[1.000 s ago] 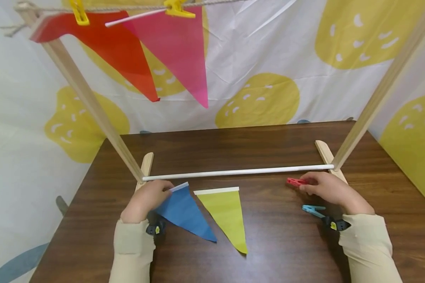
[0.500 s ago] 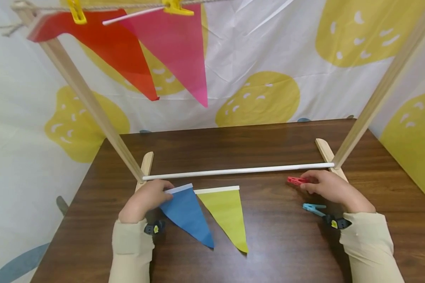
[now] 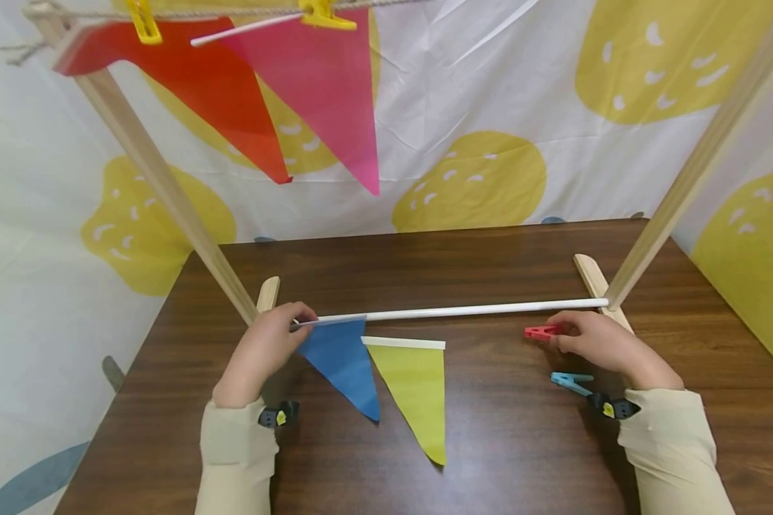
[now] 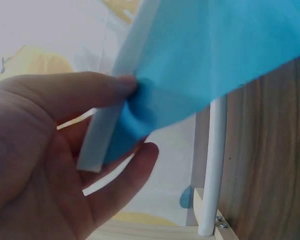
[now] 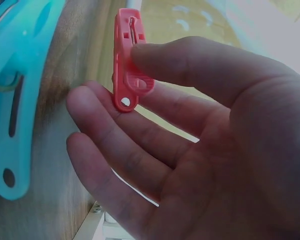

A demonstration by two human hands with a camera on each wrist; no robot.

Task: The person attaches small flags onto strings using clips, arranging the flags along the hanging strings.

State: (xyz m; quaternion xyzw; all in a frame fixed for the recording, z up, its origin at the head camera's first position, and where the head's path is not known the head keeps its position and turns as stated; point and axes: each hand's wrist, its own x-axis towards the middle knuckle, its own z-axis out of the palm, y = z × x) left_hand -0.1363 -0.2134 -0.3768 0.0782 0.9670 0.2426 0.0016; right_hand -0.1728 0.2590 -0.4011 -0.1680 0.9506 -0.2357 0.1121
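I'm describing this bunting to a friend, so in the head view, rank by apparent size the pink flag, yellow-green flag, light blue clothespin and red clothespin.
1. Pink flag
2. Yellow-green flag
3. Light blue clothespin and red clothespin, unranked: the right hand covers part of the latter.

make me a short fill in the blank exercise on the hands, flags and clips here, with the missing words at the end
1. The left hand holds the blue flag by the ____ strip along its edge.
2. The clip pinched by the right hand is ____ in color.
3. Besides the red flag, a ____ one hangs from the rope.
4. The two clips on that rope are ____.

Missing words: white; red; pink; yellow.
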